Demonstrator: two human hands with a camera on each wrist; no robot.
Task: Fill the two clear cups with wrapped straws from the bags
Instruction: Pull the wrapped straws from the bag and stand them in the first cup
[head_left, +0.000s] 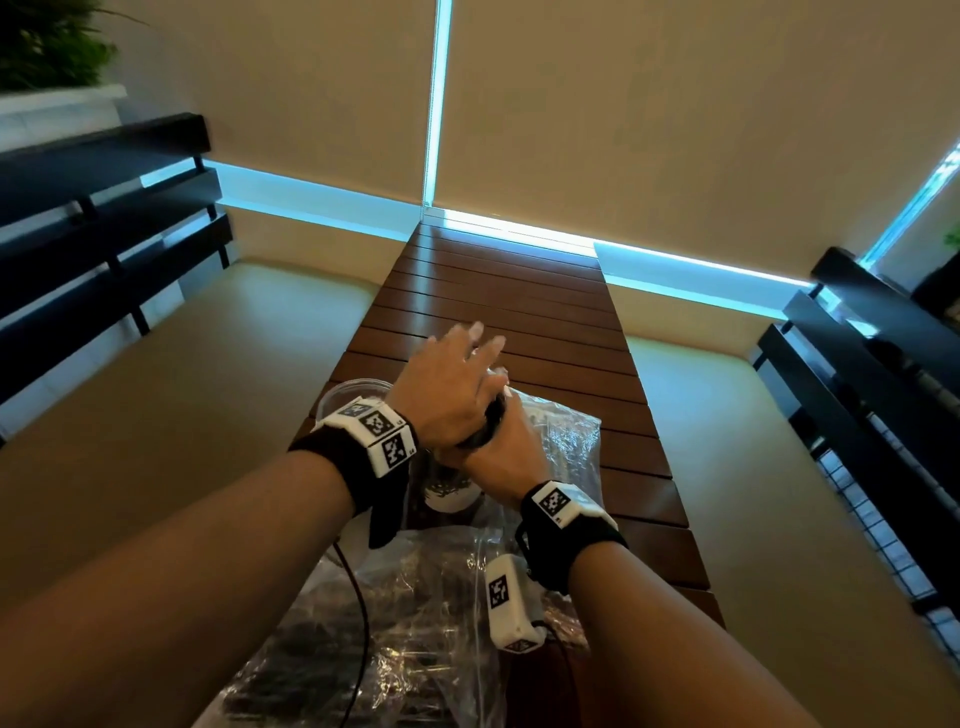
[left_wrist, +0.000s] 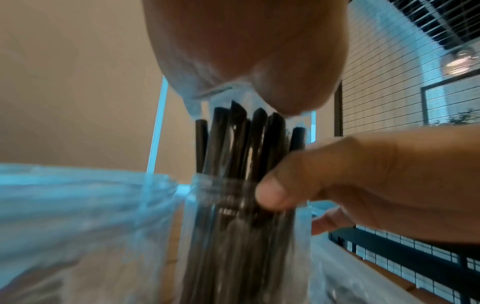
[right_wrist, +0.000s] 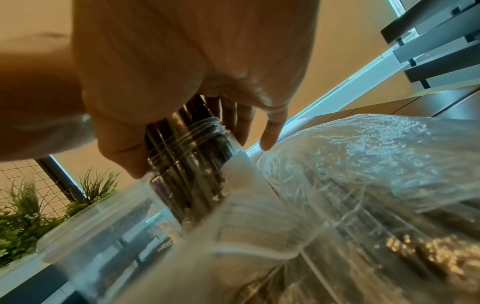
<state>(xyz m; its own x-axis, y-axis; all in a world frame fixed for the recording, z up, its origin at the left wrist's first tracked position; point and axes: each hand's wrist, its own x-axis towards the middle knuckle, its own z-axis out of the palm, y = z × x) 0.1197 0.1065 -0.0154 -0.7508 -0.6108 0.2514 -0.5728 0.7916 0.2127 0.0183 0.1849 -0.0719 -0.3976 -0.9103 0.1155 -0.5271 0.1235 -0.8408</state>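
A bundle of black wrapped straws (left_wrist: 241, 135) stands upright in a clear cup (left_wrist: 233, 222) with a ribbed rim. My left hand (head_left: 457, 384) lies flat on the straw tops, fingers straight, palm (left_wrist: 246, 51) pressing down. My right hand (head_left: 498, 457) curls round the bundle at the cup's mouth, its thumb (left_wrist: 272, 197) across the rim. The right wrist view shows the same cup (right_wrist: 187, 156) under my right hand (right_wrist: 182, 67). A second clear cup (head_left: 353, 400) stands just left of it, partly hidden by my left wrist. Its contents are hidden.
A clear plastic bag of straws (head_left: 561, 441) lies right of the cups, and another bag (head_left: 415, 623) lies near me under my forearms. All rest on a narrow slatted wooden table (head_left: 509, 312). Dark benches (head_left: 104, 218) flank both sides; a plant (right_wrist: 39, 216) stands left.
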